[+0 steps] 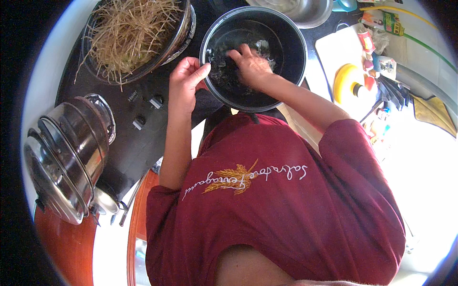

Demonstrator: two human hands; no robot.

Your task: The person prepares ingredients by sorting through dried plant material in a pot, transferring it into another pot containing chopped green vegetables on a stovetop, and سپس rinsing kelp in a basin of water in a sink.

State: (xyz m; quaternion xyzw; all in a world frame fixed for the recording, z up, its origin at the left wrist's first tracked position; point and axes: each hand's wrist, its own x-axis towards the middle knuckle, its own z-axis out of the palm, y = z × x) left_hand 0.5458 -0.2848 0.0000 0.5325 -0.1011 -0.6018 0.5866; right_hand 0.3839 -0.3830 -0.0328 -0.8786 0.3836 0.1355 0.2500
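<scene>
"Where's the black pot (292,50)?"

"Right in front of the person, just beyond the hem of the dark red shirt (267,200). It has clear water (262,35) in it, rippled and shiny."

"And the hands?"

"The left hand (187,80) is clamped on the pot's left rim, thumb along the top edge and fingers tucked outside. The right hand (254,69) reaches down inside, its fingers bent toward the water."

"Gripping anything in there?"

"I can't tell; the glints and dark patches hide whatever its fingertips meet."

"What's around the pot?"

"A shiny metal bowl (316,13) just behind it, toward the right. On the left, a wide dark pan (177,50) heaped with thin, straw-brown strands (131,35), some hanging over its edge."

"That's the black cooktop (136,162) below the pan?"

"Yes, with two small knobs (156,101) near the left forearm. Nearer us on that side, steel pots (78,143) sit tilted in the view, a lid among them."

"And over at the right?"

"A pale board (329,47), with a round yellow thing (347,82) near it, and small packets crowded by the wall."
</scene>
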